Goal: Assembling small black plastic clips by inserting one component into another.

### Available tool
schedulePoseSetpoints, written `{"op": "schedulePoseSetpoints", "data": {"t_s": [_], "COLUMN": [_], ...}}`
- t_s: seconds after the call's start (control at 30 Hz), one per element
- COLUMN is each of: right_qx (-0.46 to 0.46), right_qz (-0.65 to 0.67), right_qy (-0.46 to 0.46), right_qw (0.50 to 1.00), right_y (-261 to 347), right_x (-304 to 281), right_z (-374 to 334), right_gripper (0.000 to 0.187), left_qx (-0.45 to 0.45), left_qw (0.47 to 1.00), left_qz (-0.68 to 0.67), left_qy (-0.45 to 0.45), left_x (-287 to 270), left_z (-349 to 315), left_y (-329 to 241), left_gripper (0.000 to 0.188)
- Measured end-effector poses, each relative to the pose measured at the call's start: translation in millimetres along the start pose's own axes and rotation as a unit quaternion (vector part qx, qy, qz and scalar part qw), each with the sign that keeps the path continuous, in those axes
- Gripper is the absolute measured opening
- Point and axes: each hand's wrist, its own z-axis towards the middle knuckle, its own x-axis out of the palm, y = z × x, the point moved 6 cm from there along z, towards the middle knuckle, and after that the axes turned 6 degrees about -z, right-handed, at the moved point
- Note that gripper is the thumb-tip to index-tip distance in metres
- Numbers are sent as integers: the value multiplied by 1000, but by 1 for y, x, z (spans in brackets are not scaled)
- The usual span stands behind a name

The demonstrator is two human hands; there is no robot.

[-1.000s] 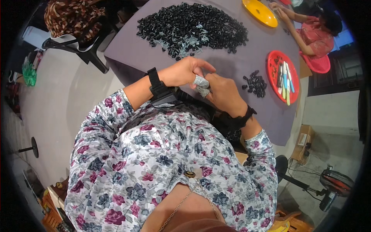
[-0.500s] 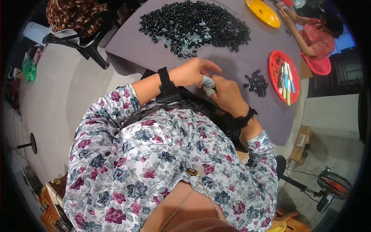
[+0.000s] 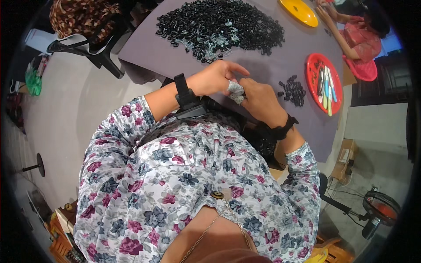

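My two hands meet at the near edge of the table, fingertips together. My left hand [image 3: 215, 78] has its index finger stretched out, while its other fingers and thumb bend toward the right hand. Curled closed, my right hand [image 3: 262, 101] presses against it. Between them show silvery-grey wrappings [image 3: 236, 91], seemingly around fingers; whose fingers I cannot make out. Anything small pinched there is hidden. Beyond the hands lies a large heap of small black pieces [image 3: 219, 24], with clear, pale bits [image 3: 219, 39] on its near side. Right of my right hand is a smaller pile of black pieces [image 3: 293, 91].
A red tray [image 3: 312, 65] holds several knives [image 3: 326, 87] and small black bits. A yellow plate [image 3: 299, 11] lies at the far right, near another person [image 3: 357, 39] on a pink chair. A black chair [image 3: 103, 55] stands left; a fan [image 3: 380, 210] stands lower right.
My hands have shifted slightly, still joined, with the left index finger still extended. The right wrist has turned a little. The view has moved slightly.
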Motion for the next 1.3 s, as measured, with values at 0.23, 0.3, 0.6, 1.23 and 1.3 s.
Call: {"op": "schedulePoseSetpoints", "data": {"t_s": [0.23,0.3,0.6,1.23,1.3], "right_qx": [25,27,194,7,6], "right_qz": [13,28,-111,66,67], "right_qy": [15,11,37,-57,-39], "right_qw": [999,999,974,996,997], "right_y": [-12,-12,-92,-76,-82], "right_x": [15,16,-24,39,40], "right_z": [-11,-12,-39,100,94], "right_gripper": [24,24,23,17,20], "left_qx": [-10,5,109,70,113], "left_qw": [995,993,938,811,806], "left_qz": [93,119,282,570,569], "left_qy": [-14,-13,-170,-116,-117], "left_x": [9,11,-65,-69,-66], "left_z": [3,4,12,24,19], "left_y": [-3,-9,-36,-30,-32], "left_gripper": [49,46,30,21,20]}}
